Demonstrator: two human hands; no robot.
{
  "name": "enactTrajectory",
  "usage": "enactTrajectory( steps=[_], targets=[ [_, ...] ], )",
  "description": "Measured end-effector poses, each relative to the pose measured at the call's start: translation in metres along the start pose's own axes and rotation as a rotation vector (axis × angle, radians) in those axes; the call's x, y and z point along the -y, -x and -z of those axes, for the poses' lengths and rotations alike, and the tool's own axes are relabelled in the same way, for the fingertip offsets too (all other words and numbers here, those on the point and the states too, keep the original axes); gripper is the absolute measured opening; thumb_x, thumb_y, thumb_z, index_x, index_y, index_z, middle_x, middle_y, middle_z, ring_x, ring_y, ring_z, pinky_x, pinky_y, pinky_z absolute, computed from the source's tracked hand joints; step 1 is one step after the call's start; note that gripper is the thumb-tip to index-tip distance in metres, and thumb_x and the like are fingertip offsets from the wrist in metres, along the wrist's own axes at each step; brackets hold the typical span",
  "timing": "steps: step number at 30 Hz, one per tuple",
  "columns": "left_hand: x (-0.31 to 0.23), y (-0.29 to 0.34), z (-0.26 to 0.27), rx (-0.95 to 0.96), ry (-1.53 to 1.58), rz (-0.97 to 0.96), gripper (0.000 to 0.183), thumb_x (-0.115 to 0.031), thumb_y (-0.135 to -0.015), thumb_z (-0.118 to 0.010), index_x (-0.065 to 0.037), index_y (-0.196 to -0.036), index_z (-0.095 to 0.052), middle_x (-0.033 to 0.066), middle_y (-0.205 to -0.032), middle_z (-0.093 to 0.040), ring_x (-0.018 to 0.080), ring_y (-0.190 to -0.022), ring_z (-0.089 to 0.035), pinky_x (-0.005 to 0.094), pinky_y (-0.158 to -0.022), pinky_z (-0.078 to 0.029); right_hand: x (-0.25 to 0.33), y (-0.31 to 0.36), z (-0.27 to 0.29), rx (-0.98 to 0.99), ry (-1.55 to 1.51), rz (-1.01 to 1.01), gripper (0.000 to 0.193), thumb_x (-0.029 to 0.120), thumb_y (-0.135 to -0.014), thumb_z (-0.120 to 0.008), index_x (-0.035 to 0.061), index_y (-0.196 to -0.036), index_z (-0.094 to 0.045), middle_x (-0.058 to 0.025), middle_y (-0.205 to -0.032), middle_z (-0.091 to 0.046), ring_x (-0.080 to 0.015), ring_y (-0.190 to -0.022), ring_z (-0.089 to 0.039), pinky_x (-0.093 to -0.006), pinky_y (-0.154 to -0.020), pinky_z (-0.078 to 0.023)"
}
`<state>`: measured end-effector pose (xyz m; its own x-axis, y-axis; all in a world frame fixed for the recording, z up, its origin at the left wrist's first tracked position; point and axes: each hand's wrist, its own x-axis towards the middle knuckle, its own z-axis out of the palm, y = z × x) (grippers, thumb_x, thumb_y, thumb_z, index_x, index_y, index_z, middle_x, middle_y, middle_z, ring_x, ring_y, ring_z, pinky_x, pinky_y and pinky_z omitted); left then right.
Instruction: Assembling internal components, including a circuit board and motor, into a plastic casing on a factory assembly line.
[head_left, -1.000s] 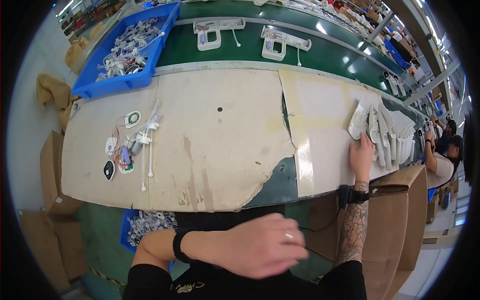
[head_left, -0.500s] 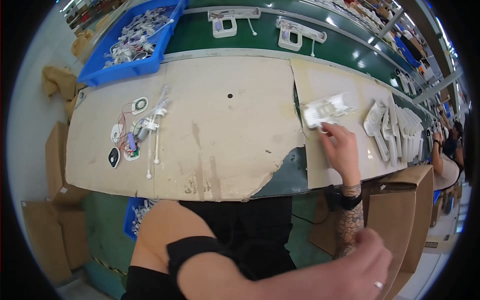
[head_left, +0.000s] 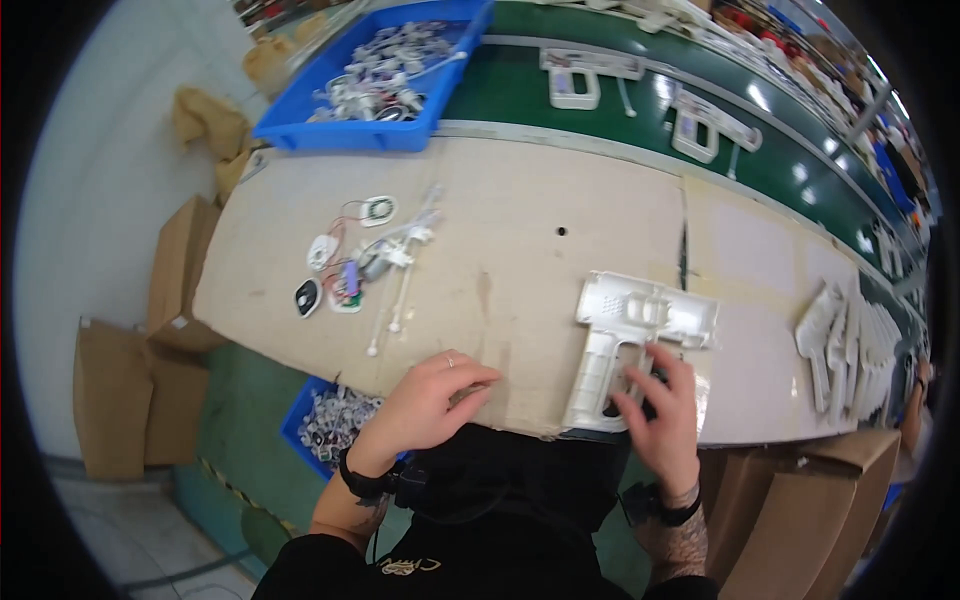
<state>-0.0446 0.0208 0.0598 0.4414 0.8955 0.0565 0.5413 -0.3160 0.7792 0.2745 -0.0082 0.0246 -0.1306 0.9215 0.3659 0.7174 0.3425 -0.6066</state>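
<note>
Our R grip [head_left: 660, 405] is at the handle of a white shell half [head_left: 617, 312], thumb & index parted, w/ the thumb over the handle opening; can't tell if it's actually pinching the rim or just touching. Our L grip [head_left: 425, 402] is loosely curled, thumb slightly apart from the fingers, no obj. seen in it, just over the front edge of the tabletop [head_left: 520, 300].

The shell half lies hollow side up right of ctr., barrel part across the far end, handle pointing toward us, its near end over the dark patch at the front edge.

On the L side of the tabletop we've a wired cluster: purple cylinder [head_left: 350, 278], silver motor [head_left: 376, 266], black oval pc. [head_left: 308, 297] & round speaker-like pc. [head_left: 378, 210], w/ thin white rods [head_left: 400, 295] just beside. Far L corner: blue bin [head_left: 345, 137] full of mixed pts. On the R, a row of white shells [head_left: 850, 345] leaning together. Beyond the tabletop, two filled shells [head_left: 574, 90] [head_left: 697, 140] sit apart on the green belt [head_left: 510, 75].
</note>
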Motion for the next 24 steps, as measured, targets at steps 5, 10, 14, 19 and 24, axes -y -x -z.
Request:
enactTrajectory(
  steps=[5,10,14,19,24],
  targets=[
    [0.036,0.000,0.054,-0.536,-0.273,0.136,0.023,-0.008,-0.091,-0.069,-0.001,-0.113,-0.069,0.0130,-0.096,-0.070,0.0251,-0.087,-0.068,0.0371,-0.074,-0.053,0.030,-0.002,-0.033,0.013,-0.277,0.043,0.037,0.002,-0.082,-0.080,0.0010,-0.118,-0.072,-0.0181,-0.131,-0.063,-0.0342,-0.111,-0.065,-0.0396,-0.090,-0.056],
    [0.096,0.014,0.118,-0.586,-0.779,0.549,0.037,-0.014,-0.084,-0.073,0.000,-0.117,-0.065,0.0178,-0.104,-0.068,0.0328,-0.101,-0.064,0.0433,-0.088,-0.051,0.033,0.010,-0.051,-0.030,-0.322,0.024,0.033,0.000,-0.084,-0.076,-0.0018,-0.117,-0.071,-0.0189,-0.124,-0.065,-0.0334,-0.108,-0.065,-0.0389,-0.091,-0.055],
    [0.122,0.024,0.130,-0.600,-0.904,0.551,0.046,-0.018,-0.081,-0.074,0.000,-0.122,-0.065,0.0208,-0.111,-0.067,0.0354,-0.108,-0.062,0.0460,-0.095,-0.049,0.030,0.010,-0.050,-0.021,-0.308,0.033,0.034,0.000,-0.084,-0.076,-0.0022,-0.117,-0.071,-0.0182,-0.122,-0.066,-0.0324,-0.106,-0.065,-0.0384,-0.090,-0.054],
    [0.128,0.026,0.151,-0.386,-0.755,0.521,0.051,-0.019,-0.080,-0.074,0.002,-0.126,-0.067,0.0175,-0.104,-0.070,0.0315,-0.093,-0.067,0.0415,-0.084,-0.055,0.035,0.010,-0.053,-0.027,-0.309,0.017,0.034,0.000,-0.084,-0.075,-0.0026,-0.117,-0.070,-0.0173,-0.121,-0.064,-0.0319,-0.105,-0.065,-0.0380,-0.090,-0.054],
    [0.074,0.017,0.183,-0.481,0.008,0.591,0.040,-0.027,-0.092,-0.069,0.002,-0.120,-0.070,0.0084,-0.095,-0.070,0.0172,-0.076,-0.068,0.0311,-0.063,-0.053,0.035,0.009,-0.055,-0.033,-0.300,-0.006,0.034,0.000,-0.085,-0.075,-0.0028,-0.118,-0.070,-0.0164,-0.120,-0.063,-0.0309,-0.103,-0.064,-0.0377,-0.089,-0.054]
  ],
)
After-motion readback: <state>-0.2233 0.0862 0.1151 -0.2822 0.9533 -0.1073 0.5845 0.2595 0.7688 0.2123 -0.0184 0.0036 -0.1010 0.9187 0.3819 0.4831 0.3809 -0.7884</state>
